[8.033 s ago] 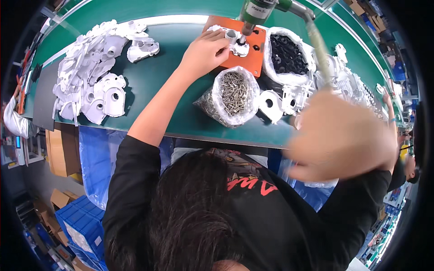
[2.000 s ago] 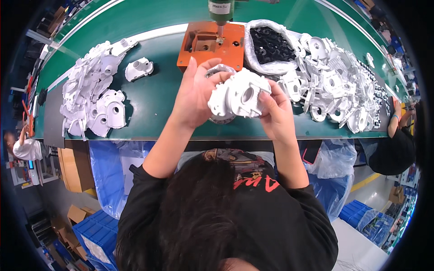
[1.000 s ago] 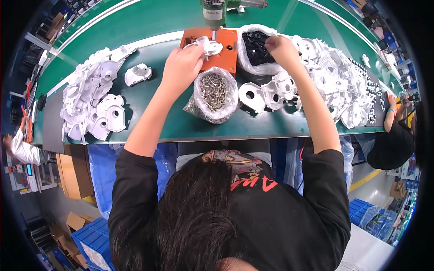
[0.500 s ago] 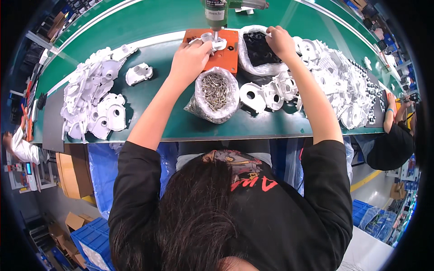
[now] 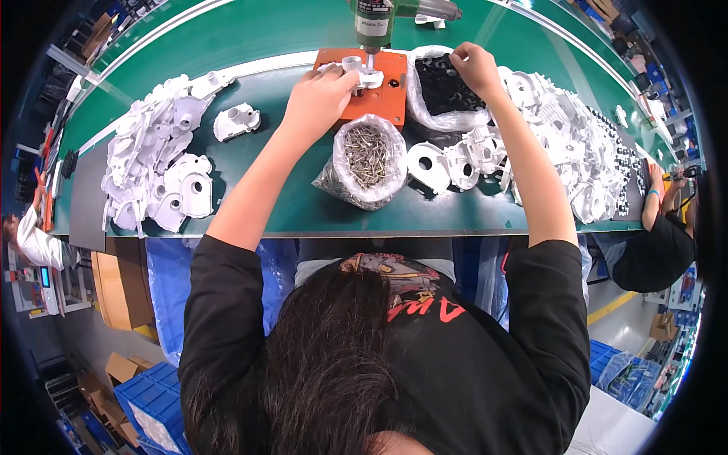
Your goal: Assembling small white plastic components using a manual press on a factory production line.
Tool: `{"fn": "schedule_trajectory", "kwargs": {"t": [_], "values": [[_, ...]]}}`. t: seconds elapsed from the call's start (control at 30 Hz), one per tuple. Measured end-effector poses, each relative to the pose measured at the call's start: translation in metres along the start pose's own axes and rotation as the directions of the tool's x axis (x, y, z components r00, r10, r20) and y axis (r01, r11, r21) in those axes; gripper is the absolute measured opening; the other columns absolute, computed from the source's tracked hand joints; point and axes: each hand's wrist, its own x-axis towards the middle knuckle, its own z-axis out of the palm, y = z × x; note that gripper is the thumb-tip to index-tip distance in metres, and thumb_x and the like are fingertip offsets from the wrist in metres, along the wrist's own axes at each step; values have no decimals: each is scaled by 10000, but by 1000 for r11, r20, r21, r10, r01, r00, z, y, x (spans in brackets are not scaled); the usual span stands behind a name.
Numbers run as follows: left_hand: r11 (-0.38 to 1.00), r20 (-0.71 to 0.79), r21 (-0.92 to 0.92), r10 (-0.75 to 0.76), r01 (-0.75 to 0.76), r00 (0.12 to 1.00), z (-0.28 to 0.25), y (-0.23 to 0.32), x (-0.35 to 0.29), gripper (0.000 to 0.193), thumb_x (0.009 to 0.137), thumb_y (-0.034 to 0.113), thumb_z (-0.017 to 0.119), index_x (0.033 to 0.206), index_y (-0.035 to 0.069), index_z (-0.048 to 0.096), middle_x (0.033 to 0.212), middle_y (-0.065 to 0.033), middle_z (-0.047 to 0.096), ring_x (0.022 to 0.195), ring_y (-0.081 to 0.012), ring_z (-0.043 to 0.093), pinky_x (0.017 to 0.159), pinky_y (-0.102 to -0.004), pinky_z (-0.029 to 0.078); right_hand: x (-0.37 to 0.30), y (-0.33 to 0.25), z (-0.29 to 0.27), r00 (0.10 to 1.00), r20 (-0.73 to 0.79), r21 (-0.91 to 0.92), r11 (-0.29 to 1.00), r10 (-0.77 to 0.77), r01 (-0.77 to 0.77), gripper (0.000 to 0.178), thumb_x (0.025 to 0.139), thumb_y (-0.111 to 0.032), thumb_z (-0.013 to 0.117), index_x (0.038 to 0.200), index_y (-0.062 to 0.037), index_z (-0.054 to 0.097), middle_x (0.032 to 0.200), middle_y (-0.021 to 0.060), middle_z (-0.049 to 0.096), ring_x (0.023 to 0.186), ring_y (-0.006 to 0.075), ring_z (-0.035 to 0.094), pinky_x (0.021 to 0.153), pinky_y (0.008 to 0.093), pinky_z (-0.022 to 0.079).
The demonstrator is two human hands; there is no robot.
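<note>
My left hand (image 5: 321, 97) grips a white plastic housing (image 5: 368, 79) that sits on an orange fixture block (image 5: 394, 97). Over that housing hangs a green power screwdriver (image 5: 374, 29), its tip down at the part. My right hand (image 5: 478, 70) is raised at the right edge of an open bag of small black parts (image 5: 444, 87). Its thumb and finger are pinched together; whatever is between them is too small to make out. Nearer to me, in front of the fixture, stands a clear bag of screws (image 5: 367, 155).
White housings are heaped at the left (image 5: 163, 144) and at the right (image 5: 565, 140). A single housing (image 5: 236, 121) lies left of my forearm, and a few more (image 5: 447, 163) lie beside the screw bag. A co-worker's arm (image 5: 654, 196) rests at the bench's right end.
The whole view has shifted a little, so the bench things appear slightly further right. My right hand's fingers look more curled. My left hand stays on the housing.
</note>
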Motion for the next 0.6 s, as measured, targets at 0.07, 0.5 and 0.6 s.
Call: {"fn": "schedule_trajectory", "kwargs": {"t": [0.07, 0.5, 0.6], "values": [[1000, 3, 1, 4, -4, 1000, 4, 0, 0, 119, 780, 88, 593, 880, 74, 531, 862, -88, 612, 855, -261, 613, 786, -402, 485, -3, -12, -3, 1000, 1, 66, 998, 10, -10, 185, 783, -201, 611, 820, -22, 638, 818, 164, 654, 762, 310, 636, 712, 377, 490], [966, 10, -254, -40, 41, 999, 15, -10, -11, 106, 821, 136, 592, 843, 35, 568, 933, -115, 602, 954, -302, 561, 854, -392, 453, -26, -91, 10, 943, 308, 556, 828, -125, -71, 223, 803, -165, 658, 926, 21, 668, 804, 58, 641, 720, 112, 565, 666, 250, 447], [976, -106, -220, -20, -4, 994, 17, -4, -10, 97, 805, 131, 598, 806, 38, 570, 897, -104, 609, 924, -298, 573, 841, -393, 460, -22, -103, 23, 893, 445, 590, 772, -68, -235, 223, 792, -170, 664, 867, 40, 664, 775, 68, 628, 700, 112, 552, 666, 247, 433]]}}
